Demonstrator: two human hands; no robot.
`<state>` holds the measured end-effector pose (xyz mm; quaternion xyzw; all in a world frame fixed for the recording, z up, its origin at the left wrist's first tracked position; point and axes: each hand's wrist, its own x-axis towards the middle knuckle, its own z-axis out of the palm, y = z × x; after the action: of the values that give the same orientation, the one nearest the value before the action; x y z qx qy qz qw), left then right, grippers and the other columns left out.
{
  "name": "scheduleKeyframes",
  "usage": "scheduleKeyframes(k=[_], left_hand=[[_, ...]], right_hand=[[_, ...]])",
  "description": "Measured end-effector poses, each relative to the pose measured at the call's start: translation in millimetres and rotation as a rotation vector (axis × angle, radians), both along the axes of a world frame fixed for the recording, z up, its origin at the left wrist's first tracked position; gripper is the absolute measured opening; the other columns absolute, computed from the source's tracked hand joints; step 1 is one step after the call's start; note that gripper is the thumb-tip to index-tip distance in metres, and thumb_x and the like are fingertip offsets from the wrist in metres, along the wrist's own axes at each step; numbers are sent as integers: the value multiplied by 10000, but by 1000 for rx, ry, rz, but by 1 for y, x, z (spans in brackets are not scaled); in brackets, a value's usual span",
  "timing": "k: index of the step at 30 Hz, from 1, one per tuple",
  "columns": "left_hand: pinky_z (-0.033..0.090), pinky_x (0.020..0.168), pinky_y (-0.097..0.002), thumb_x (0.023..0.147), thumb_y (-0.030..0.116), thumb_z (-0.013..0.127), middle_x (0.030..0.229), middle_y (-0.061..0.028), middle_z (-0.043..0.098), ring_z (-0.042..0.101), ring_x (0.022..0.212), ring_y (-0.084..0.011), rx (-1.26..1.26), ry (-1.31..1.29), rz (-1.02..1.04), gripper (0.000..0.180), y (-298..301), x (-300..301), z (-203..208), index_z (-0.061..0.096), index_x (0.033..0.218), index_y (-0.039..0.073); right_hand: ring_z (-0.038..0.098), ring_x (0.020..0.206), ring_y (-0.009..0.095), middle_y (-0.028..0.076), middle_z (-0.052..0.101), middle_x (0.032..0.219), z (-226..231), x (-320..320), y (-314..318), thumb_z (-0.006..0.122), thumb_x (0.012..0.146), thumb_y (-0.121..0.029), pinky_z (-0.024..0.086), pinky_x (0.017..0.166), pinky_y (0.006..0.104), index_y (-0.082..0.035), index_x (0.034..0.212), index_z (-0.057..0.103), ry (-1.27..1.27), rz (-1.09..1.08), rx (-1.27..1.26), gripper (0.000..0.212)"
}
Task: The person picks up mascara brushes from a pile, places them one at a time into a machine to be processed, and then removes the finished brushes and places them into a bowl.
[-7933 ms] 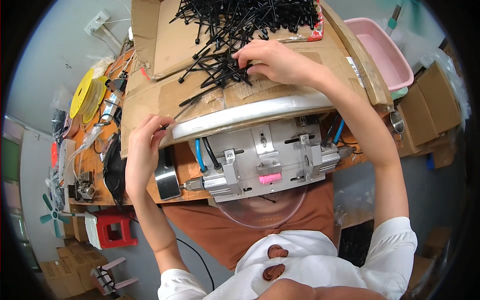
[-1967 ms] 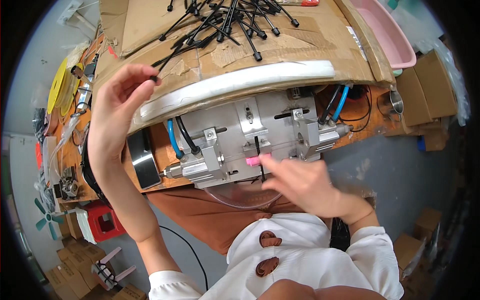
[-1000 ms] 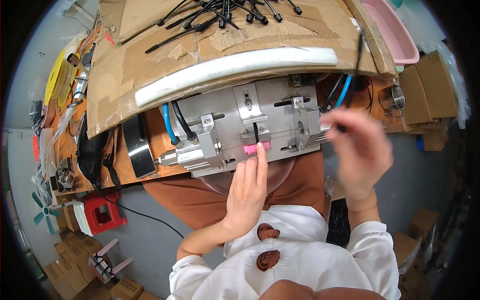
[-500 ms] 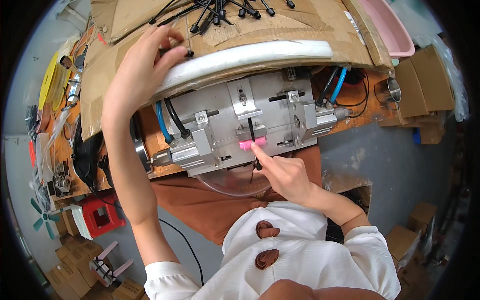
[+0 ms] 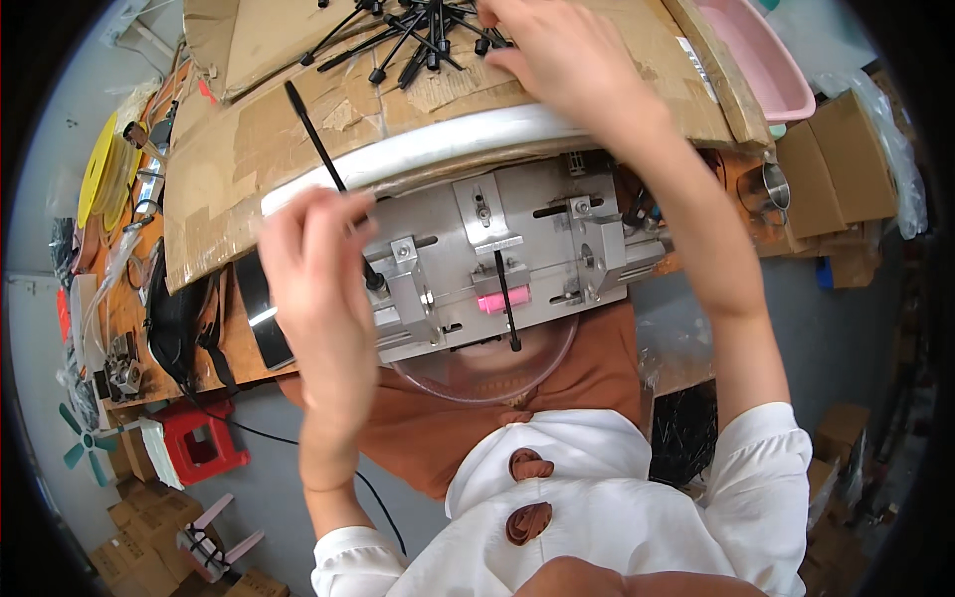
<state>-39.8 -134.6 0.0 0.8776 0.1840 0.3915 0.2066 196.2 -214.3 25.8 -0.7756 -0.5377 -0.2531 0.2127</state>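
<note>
One black rod (image 5: 508,301) already stands in the pink-tabbed slot of the metal fixture (image 5: 497,254), my left hand (image 5: 316,269) pinches a second rod (image 5: 323,164) just left of it, and my right hand (image 5: 567,55), fingers curled, reaches the far pile of rods (image 5: 418,30), many left.

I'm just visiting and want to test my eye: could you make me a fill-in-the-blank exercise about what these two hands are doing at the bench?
1. The left hand holds a thin black ____ in its grip.
2. The right hand reaches into the pile of black rods lying on ____ sheets.
3. One rod stands in the metal jig, beside a small ____ block.
4. Left of the floor fan, the stool under the bench is ____.

Missing words: rod; cardboard; pink; red
</note>
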Motion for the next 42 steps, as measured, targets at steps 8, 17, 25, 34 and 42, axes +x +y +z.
scheduleKeyframes(k=[8, 17, 25, 34, 42], left_hand=[[460, 806, -338, 743, -74, 558, 1014, -149, 524, 513, 877, -260, 67, 338, -228, 618, -99, -46, -73, 432, 1347, -99], [473, 798, -313, 709, -83, 571, 1033, -140, 496, 503, 879, -247, 149, 528, -203, 715, -109, -30, -78, 342, 1386, -115], [458, 818, -388, 734, -31, 595, 1025, -147, 513, 516, 899, -289, 151, 347, -203, 621, -54, -9, -21, 483, 1341, 33], [454, 735, -299, 805, -42, 634, 910, -88, 584, 529, 775, -187, 107, 244, -230, 347, 89, 85, 15, 585, 1133, 62], [431, 747, -345, 691, -140, 629, 880, -89, 529, 468, 812, -221, 253, 192, -70, 772, -22, -10, -5, 401, 1419, -21]], right_hand=[[620, 616, 108, 83, 673, 765, 68, 25, -42, 606, 917, -183, 462, 520, 187, 25, 955, 667, 968, 270, 67, 220], [649, 674, 164, 116, 688, 856, 63, 29, -68, 612, 913, -168, 495, 557, 253, 12, 1027, 643, 1036, 378, 510, 215], [561, 549, 147, 128, 677, 923, -60, -124, -137, 740, 698, 52, 457, 480, 277, 46, 1240, 571, 355, 336, 200, 567], [544, 529, 135, 28, 545, 623, -120, -171, -126, 714, 769, -62, 431, 475, 297, 41, 1323, 488, 486, 268, 15, 607], [568, 580, 160, 31, 612, 701, -54, -128, -117, 713, 699, -38, 464, 493, 295, 7, 1211, 606, 300, 309, 0, 525]])
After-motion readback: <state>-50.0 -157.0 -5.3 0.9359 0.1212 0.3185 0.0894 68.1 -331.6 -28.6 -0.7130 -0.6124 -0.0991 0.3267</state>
